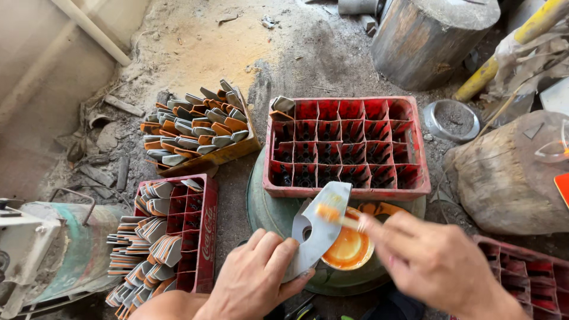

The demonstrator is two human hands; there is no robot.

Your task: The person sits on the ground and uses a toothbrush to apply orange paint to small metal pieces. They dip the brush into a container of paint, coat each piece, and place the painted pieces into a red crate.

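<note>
Two hands busy: left [252,278] grips grey blade [320,228], long axis upward-right; right [430,261] pinches brush [338,217].

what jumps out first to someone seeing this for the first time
At the bottom centre, the left hand holds a grey metal blade while the right hand dabs it with an orange-tipped brush over a bowl of orange paint. Just behind sits a nearly empty red crate. To the left, a yellowish crate holds grey and orange painted blades.
</note>
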